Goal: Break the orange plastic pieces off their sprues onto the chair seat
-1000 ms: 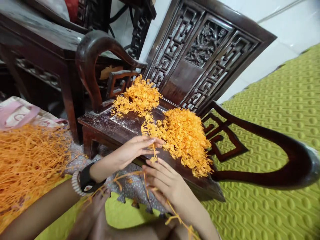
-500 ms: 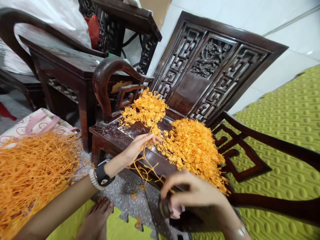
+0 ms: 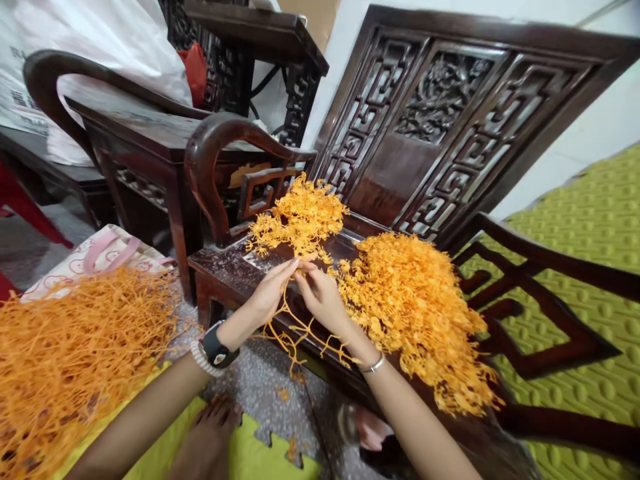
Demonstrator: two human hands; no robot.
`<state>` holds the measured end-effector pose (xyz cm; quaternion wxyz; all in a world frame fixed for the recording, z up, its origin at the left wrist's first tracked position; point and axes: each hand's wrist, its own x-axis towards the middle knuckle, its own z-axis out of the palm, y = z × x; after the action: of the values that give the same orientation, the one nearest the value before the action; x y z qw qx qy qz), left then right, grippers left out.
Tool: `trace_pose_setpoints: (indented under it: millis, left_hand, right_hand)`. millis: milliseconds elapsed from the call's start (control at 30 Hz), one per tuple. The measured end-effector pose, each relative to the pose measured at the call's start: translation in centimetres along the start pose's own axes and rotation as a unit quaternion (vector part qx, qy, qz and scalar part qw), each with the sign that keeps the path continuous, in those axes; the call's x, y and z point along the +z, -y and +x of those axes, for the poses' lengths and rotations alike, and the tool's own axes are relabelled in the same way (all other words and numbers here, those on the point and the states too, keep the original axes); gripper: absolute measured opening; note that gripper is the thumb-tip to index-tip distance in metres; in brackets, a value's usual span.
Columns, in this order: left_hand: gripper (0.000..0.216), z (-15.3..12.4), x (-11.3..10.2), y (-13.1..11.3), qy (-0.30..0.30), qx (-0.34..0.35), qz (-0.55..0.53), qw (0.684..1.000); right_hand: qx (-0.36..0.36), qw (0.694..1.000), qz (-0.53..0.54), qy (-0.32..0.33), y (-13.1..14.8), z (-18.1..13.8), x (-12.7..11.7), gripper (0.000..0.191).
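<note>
My left hand (image 3: 270, 291) and my right hand (image 3: 321, 298) meet fingertip to fingertip over the front of a dark carved wooden chair seat (image 3: 225, 257). Both pinch the top of one orange branched plastic sprig (image 3: 290, 330), which dangles between my wrists. Just right of my right hand lies a large heap of small orange plastic pieces (image 3: 415, 307). A smaller heap of the same pieces (image 3: 300, 217) sits behind my fingers. My left wrist carries a black watch and a pale bead bracelet; my right wrist has a thin bangle.
A big pile of bare orange stalks (image 3: 75, 347) lies at the left, over a pink-handled bag (image 3: 100, 250). A second dark chair and table (image 3: 135, 120) stand at the back left. Green padded mat (image 3: 590, 247) covers the floor at the right. My bare foot (image 3: 210, 433) is below.
My right hand has come up from low near the chair's front edge to join the left hand on the sprig. The view has shifted slightly left.
</note>
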<state>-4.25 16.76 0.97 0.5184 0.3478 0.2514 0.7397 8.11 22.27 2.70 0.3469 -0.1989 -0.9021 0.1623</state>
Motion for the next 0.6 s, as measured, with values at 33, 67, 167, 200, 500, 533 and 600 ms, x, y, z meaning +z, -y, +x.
trace_pose_setpoints:
  millis: [33,67,167,200,500,533,600]
  left_hand:
    - [0.018,0.0,0.0,0.0,-0.002,-0.004,-0.001,1.000]
    - [0.017,0.0,0.0,0.0,-0.003,-0.013,-0.013,1.000]
    - [0.029,0.1,-0.2,-0.4,-0.036,-0.052,-0.098,0.993]
    - [0.033,0.2,-0.3,-0.6,-0.056,-0.066,-0.135,0.987]
    - [0.039,0.5,-0.1,-0.6,-0.071,-0.062,-0.212,0.973]
    - [0.040,0.5,-0.1,-0.5,-0.060,-0.058,-0.204,0.975]
    - [0.042,0.5,0.1,-0.4,-0.045,-0.048,-0.182,0.981]
  right_hand:
    - [-0.003,1.000,-0.013,-0.002,-0.2,-0.1,-0.1,0.024]
    - [-0.004,1.000,-0.030,0.001,-0.4,-0.2,-0.2,0.023]
    - [-0.020,0.995,-0.091,0.030,-0.8,-0.1,-0.6,0.017]
    - [-0.027,0.993,-0.112,0.040,-0.8,0.0,-0.7,0.016]
    - [-0.039,0.964,-0.264,-0.009,-0.2,0.5,-0.5,0.012]
    - [-0.042,0.959,-0.281,-0.015,-0.2,0.5,-0.4,0.013]
    - [-0.047,0.950,-0.309,-0.024,-0.1,0.5,-0.4,0.014]
